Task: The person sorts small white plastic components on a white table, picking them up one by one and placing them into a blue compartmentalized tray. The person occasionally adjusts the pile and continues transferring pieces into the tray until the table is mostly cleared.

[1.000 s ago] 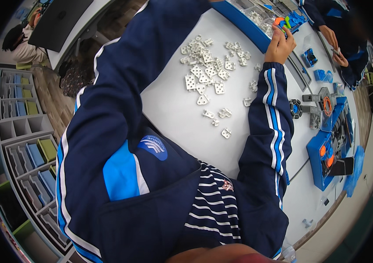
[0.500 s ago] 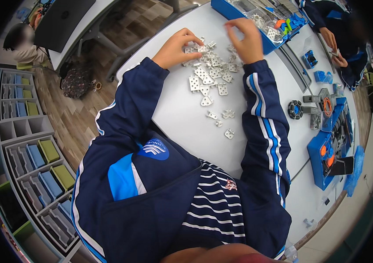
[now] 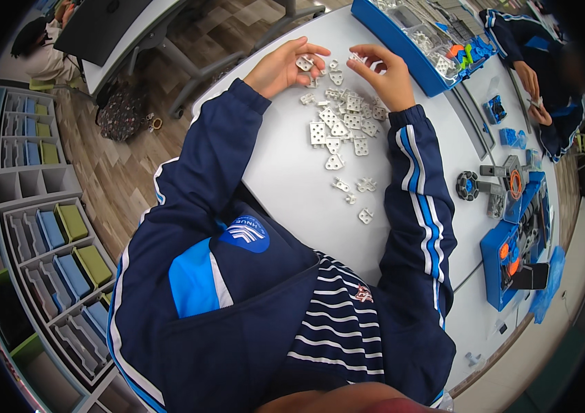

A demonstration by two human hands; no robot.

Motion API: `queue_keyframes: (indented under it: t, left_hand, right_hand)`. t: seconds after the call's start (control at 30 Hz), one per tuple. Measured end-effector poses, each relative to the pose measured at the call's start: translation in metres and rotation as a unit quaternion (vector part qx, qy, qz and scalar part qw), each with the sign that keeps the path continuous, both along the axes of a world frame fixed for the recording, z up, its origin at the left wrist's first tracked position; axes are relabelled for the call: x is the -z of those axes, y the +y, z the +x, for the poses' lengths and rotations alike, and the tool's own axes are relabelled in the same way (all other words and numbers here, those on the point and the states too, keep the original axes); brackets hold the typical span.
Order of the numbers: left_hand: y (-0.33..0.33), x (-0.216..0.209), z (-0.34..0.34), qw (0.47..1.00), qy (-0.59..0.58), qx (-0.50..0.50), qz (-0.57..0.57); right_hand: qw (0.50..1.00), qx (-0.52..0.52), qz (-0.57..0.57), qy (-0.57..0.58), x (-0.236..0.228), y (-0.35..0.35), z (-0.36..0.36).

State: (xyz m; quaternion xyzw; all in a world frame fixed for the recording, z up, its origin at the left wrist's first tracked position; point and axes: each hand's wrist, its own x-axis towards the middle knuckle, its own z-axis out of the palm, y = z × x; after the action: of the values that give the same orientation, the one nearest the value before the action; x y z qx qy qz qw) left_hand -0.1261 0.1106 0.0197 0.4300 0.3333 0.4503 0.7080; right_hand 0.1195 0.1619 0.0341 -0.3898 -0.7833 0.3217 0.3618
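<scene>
The only view looks steeply down from the person's head, from the left of two side-by-side cameras. The striped shirt (image 3: 337, 323) is close below; the left hand (image 3: 282, 67) and right hand (image 3: 387, 77) lie farther out, over the table (image 3: 292, 186). Its fisheye width reaches a storage rack (image 3: 24, 204) at left.

Loose connector pieces (image 3: 339, 129) lie on the table (image 3: 285, 172) before the person, a few nearer than the main heap. At the heap's far end are the left hand (image 3: 280, 69) and, to its right, the right hand (image 3: 390, 79) (a piece between the fingers of each). Right of both stands a parts bin (image 3: 399, 45); a wheel (image 3: 468, 186) lies farther right, a second bin (image 3: 492, 268) nearer the person. Left, on the floor (image 3: 106, 179), sits a backpack (image 3: 120, 113).
</scene>
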Motion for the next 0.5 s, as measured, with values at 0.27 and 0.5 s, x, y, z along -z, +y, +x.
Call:
queue_keyframes:
  t: [0.27,0.5]
  left_hand:
    - [0.005,0.001,-0.005,0.985,-0.055,0.160,-0.042]
    - [-0.004,-0.004,-0.004,0.997,-0.016,0.077,0.001]
  right_hand:
    - [1.000,-0.005,-0.003,0.020,0.001,-0.007,-0.013]
    - [0.993,-0.049,0.050,-0.100,0.022,-0.006,-0.012]
